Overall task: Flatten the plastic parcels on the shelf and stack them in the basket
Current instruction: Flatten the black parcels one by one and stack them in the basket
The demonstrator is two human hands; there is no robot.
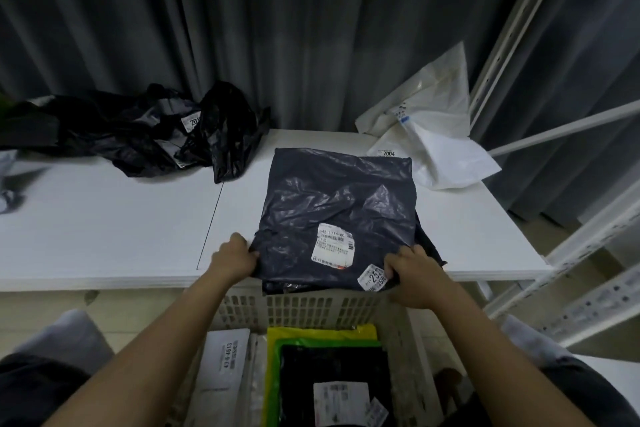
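Note:
A dark flattened plastic parcel point(337, 208) with white labels lies on the white shelf point(114, 229), its near edge overhanging the shelf front above the basket point(304, 308). My left hand point(235, 258) grips the parcel's near left corner. My right hand point(414, 274) grips its near right corner beside a small label. Inside the pale slotted basket lies a black parcel point(332, 371) on top of green and yellow ones, with a white parcel point(225, 364) at the left.
Crumpled black parcels point(145, 135) are heaped at the shelf's back left. White parcels point(429, 135) lean at the back right against a white metal rack upright point(512, 31). A grey curtain hangs behind. My knees flank the basket.

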